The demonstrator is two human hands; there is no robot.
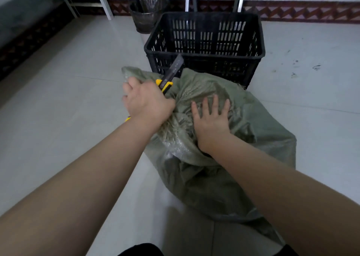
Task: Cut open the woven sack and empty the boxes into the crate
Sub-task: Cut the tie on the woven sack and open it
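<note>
A grey-green woven sack [243, 131] lies bulging on the tiled floor in front of me. Just behind it stands a black slatted plastic crate [204, 41], which looks empty. My left hand [146, 100] is closed around a yellow-and-black utility knife [171, 72]; its blade points up and away, over the sack's bunched top near the crate's front wall. My right hand [212, 119] lies flat with fingers spread on the sack's upper surface. No boxes are visible; the sack hides its contents.
A dark waste bin [146, 12] with a liner stands behind the crate on the left. Metal frame legs [103, 0] rise along the back wall. Pale floor tiles stretch to both sides, with a few dark scuffs [303, 67] on the right.
</note>
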